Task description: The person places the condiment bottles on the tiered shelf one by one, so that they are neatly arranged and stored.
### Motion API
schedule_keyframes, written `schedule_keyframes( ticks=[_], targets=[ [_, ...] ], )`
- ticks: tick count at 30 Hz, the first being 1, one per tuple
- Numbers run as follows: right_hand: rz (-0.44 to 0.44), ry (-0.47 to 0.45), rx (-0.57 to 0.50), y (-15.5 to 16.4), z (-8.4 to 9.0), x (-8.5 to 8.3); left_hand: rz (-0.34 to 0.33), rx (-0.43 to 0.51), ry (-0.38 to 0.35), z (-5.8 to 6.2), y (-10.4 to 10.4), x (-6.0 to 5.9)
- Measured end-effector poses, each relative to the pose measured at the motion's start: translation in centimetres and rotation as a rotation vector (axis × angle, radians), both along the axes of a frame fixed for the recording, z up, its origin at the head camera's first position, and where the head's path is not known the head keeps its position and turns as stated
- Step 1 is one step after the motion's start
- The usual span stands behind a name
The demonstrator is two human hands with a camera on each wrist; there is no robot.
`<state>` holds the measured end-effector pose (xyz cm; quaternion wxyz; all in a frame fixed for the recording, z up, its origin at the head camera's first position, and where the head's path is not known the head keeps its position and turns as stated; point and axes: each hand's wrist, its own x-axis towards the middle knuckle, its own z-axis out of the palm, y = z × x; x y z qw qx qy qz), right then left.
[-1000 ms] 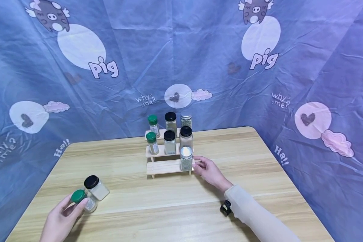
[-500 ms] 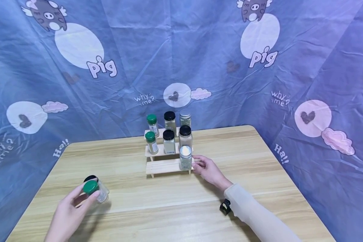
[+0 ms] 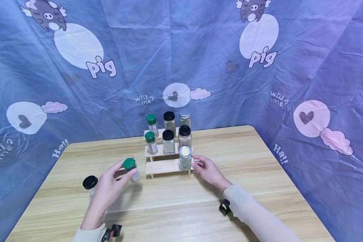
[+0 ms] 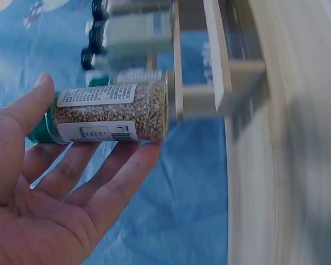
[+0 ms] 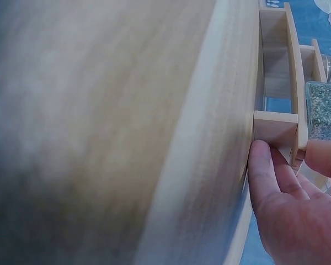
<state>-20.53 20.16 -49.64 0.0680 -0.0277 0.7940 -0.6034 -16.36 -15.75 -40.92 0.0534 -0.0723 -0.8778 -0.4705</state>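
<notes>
A light wooden table (image 3: 245, 168) carries a pale three-step wooden spice rack (image 3: 164, 167) near its far edge. To the left, well apart from the rack, a clear glass jar with a black lid (image 3: 90, 184) stands directly on the tabletop.

A black-lidded jar (image 3: 90, 184) stands on the wooden table (image 3: 260, 161) at the near left. On the rack's middle step stand a green-lidded jar (image 3: 151, 143) at left and two black-lidded jars (image 3: 168, 142) beside it. The top step carries three more jars (image 3: 169, 121), with green, black and silver lids. A blue cloth (image 3: 199, 50) printed with pigs and hearts hangs behind the table.
</notes>
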Motion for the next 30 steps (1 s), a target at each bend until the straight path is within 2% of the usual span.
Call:
schedule_keyframes(
  ticks=[6, 14, 21, 30],
  targets=[
    [0.002, -0.002, -0.013, 0.0, 0.2, 0.1, -0.086, 0.036, -0.004, -0.4, 3.4, -2.0],
    [-0.016, -0.016, -0.001, -0.1, 0.1, 0.1, -0.135, 0.057, -0.007, -1.3, 7.3, -4.0],
    [-0.021, -0.022, -0.005, 0.0, 0.1, 0.0, -0.157, 0.084, -0.01, -2.5, 9.6, -4.6],
    [-0.02, -0.013, 0.002, 0.0, 0.1, -0.1, -0.169, 0.091, -0.014, -3.2, 11.3, -4.9]
  ],
)
